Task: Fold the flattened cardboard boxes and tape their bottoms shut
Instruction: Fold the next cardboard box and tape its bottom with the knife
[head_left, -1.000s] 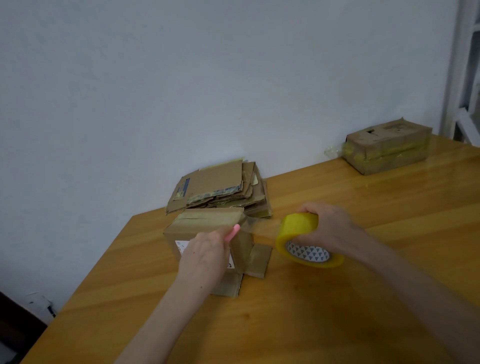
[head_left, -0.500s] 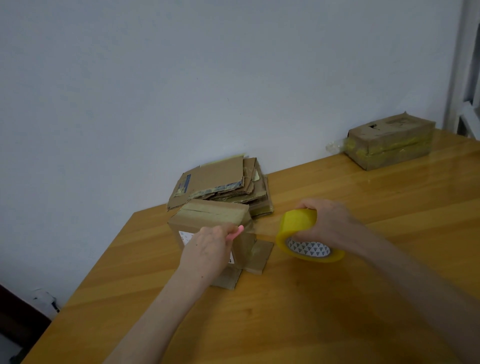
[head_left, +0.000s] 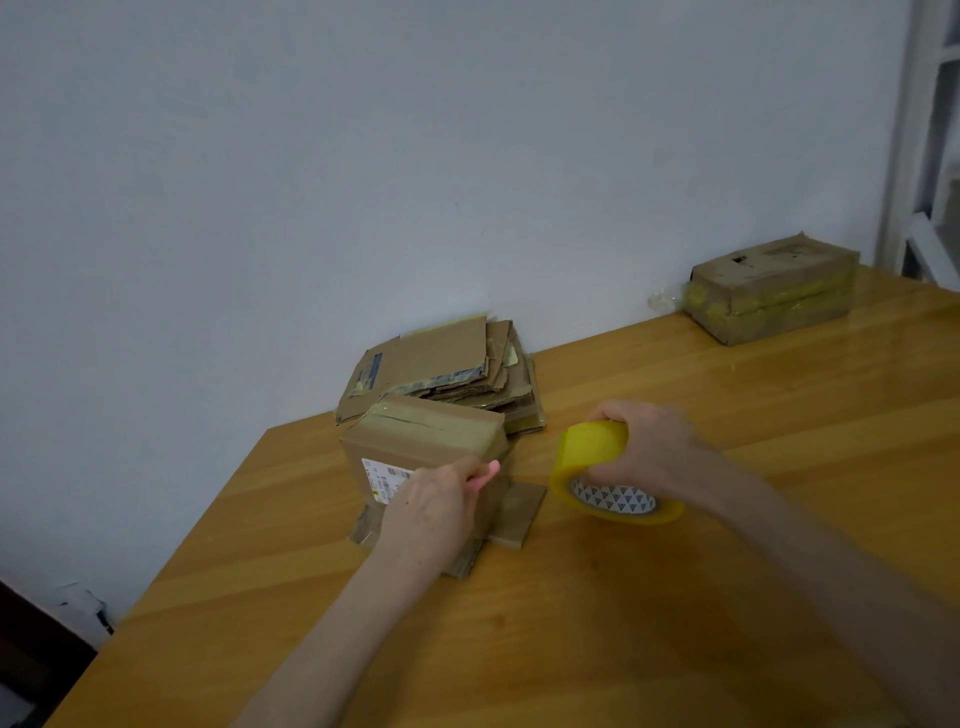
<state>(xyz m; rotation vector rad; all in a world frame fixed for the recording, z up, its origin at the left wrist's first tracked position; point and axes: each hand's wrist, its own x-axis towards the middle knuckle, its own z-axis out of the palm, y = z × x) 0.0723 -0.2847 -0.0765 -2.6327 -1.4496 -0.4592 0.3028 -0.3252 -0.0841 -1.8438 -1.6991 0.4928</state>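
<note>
Head view, white label (head_left: 387, 480) unreadable on box (head_left: 431, 441), right hand (head_left: 649, 452) gripping tape roll (head_left: 608, 473)

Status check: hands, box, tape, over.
Left hand holds a pink tool against the box. Right hand grips the yellow tape roll beside it. Top seam taped. Nothing in the way.

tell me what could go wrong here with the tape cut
The left hand holds a pink tool at the box corner, close to its own fingers; a slip might nick them. The right hand pulls the tape roll sideways, which may tip or drag the light box.
</note>
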